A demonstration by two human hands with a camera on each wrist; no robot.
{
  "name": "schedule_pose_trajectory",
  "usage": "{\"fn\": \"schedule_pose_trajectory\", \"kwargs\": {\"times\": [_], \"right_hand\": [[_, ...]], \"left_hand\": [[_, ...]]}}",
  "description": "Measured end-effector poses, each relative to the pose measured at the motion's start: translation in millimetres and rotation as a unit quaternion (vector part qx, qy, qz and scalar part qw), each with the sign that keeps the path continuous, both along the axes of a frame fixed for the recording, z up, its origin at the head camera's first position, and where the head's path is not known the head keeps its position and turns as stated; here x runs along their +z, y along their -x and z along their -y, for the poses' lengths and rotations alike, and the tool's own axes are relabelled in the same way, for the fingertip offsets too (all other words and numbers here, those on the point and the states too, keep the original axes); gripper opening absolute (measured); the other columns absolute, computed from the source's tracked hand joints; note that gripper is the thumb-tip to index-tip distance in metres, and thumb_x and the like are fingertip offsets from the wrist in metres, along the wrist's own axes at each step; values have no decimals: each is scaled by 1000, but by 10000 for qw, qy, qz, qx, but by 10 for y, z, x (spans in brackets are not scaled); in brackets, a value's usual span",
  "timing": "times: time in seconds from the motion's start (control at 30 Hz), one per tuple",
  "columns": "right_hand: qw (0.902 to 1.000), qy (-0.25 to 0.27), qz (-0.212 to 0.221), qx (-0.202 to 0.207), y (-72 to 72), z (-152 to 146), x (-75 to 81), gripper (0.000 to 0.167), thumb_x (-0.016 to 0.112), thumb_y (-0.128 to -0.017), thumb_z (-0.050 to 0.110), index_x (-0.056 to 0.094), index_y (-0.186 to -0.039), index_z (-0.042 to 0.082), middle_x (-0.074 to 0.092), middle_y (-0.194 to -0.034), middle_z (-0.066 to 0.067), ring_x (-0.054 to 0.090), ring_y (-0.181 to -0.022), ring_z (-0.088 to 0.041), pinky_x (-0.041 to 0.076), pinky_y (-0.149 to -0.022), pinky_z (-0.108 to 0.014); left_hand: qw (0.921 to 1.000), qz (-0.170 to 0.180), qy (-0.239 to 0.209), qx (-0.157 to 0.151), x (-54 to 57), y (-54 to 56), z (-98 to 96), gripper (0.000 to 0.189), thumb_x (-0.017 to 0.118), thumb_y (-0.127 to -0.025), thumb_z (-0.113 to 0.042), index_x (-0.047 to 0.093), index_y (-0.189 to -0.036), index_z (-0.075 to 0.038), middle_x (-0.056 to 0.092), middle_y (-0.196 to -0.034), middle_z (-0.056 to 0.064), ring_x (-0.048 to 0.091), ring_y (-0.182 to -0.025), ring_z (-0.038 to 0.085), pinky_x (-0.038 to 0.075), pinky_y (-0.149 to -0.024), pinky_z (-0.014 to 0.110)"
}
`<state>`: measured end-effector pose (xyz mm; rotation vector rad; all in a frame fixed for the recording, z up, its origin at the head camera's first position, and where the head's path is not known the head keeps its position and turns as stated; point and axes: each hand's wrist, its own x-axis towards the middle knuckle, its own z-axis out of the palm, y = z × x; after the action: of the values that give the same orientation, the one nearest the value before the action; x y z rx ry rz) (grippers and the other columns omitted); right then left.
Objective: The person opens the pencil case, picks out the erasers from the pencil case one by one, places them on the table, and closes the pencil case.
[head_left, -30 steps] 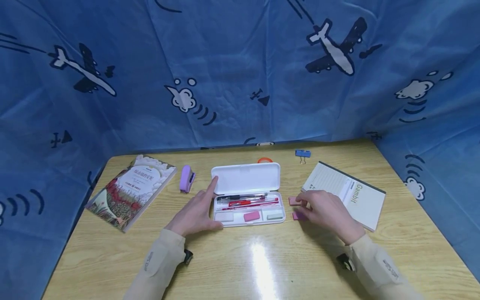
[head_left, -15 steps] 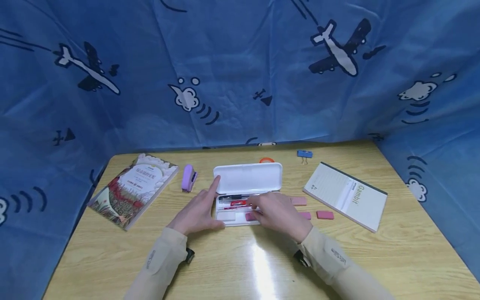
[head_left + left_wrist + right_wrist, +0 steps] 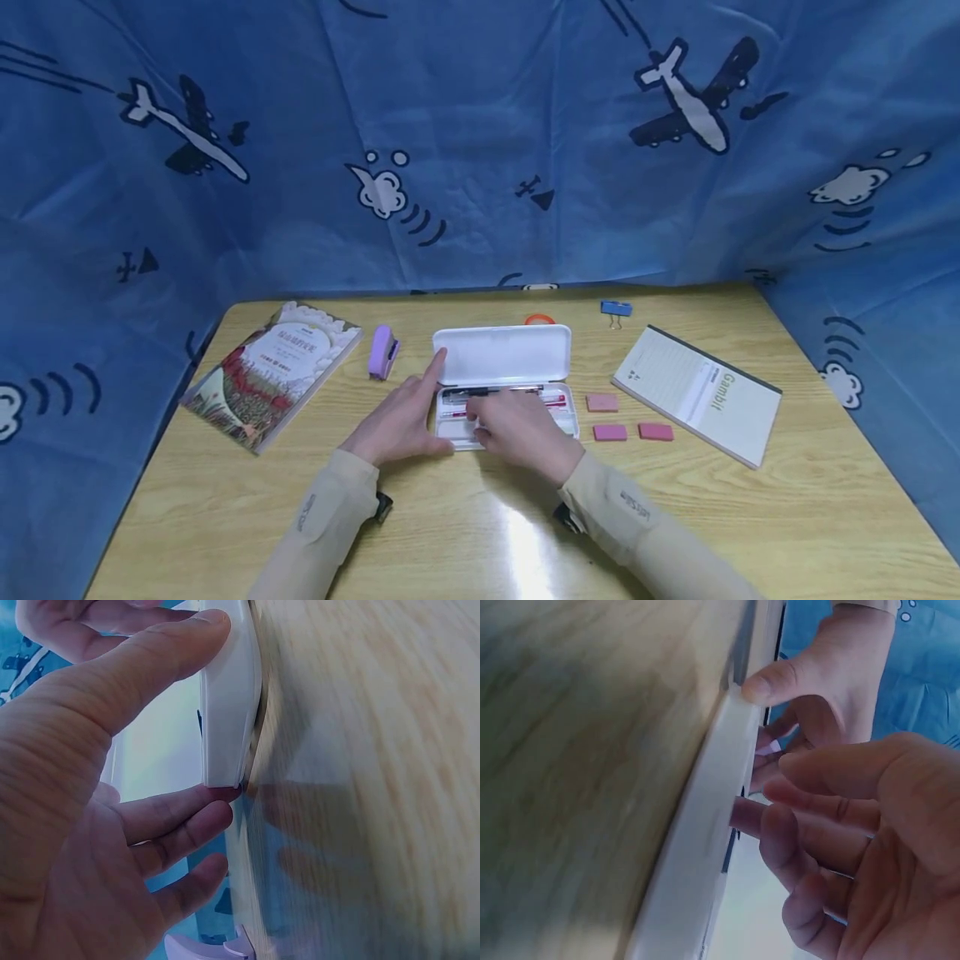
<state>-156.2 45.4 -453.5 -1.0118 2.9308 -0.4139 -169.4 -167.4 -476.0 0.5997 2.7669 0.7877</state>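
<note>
- Book [image 3: 273,375]: far left corner of desk [image 3: 420,533].
- Stapler [image 3: 381,353]: right of book.
- Pencil case [image 3: 504,356]: between stapler and erasers [image 3: 610,432], pens [image 3: 480,390] inside.
- Ring [image 3: 529,318], binder clip [image 3: 616,308]: near far edge.
- Notebook [image 3: 699,394]: right of erasers, towards right edge.

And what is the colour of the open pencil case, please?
The pencil case is white; the head view shows it best.

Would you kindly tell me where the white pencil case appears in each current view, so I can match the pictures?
Head: the white pencil case lies open near the centre.
Left wrist: its pale wall runs down the upper middle.
Right wrist: its wall slants from upper centre to the bottom edge.
Shared landmark: the left hand, thumb against the case.
</note>
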Motion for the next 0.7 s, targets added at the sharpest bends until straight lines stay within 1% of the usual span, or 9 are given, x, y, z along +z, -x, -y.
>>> {"fn": "schedule_pose_trajectory", "kwargs": {"times": [0.1,0.2,0.33,0.47,0.6,0.7], "right_hand": [[10000,-22,-21,12,-7,33,-28,14,76,-83,11,74,-97,14,73,-78,0,55,-58,-12,41,-48,-27],[9999,84,-126,24,-14,61,-60,15,75,-81,9,74,-96,13,72,-75,0,54,-55,-13,39,-46,-27],[9993,176,-338,-51,-32,84,-79,16,76,-80,10,74,-95,15,70,-71,1,54,-53,-14,37,-44,-28],[9987,262,-416,-165,-43,104,-71,16,77,-80,12,72,-95,15,63,-65,3,49,-51,-13,34,-43,-28],[9980,381,-452,-213,-45,114,-63,20,80,-79,12,69,-95,14,55,-62,5,46,-52,-12,32,-42,-27],[9977,381,-492,-253,-44,123,-71,23,83,-77,11,69,-95,14,56,-63,5,47,-55,-12,33,-43,-27]], "left_hand": [[10000,67,39,39,0,-1,0,139,95,-69,-33,-5,-165,-22,50,-152,18,54,-130,29,46,-111,46],[10000,75,34,55,-1,-1,0,139,95,-69,-32,-4,-165,-22,51,-152,18,54,-129,29,46,-111,46],[10000,44,7,23,3,-1,-11,138,95,-68,-31,-3,-165,-21,52,-150,19,55,-127,29,47,-110,46],[10000,12,29,9,8,-3,-11,138,95,-69,-32,-2,-165,-20,52,-150,19,55,-127,29,47,-110,46],[10000,-34,82,-6,2,1,-2,137,95,-69,-34,-3,-165,-20,53,-149,18,56,-125,28,48,-108,45],[9999,-65,88,-32,-7,4,5,137,94,-70,-34,-2,-165,-19,54,-148,18,56,-124,28,48,-107,45]]}}
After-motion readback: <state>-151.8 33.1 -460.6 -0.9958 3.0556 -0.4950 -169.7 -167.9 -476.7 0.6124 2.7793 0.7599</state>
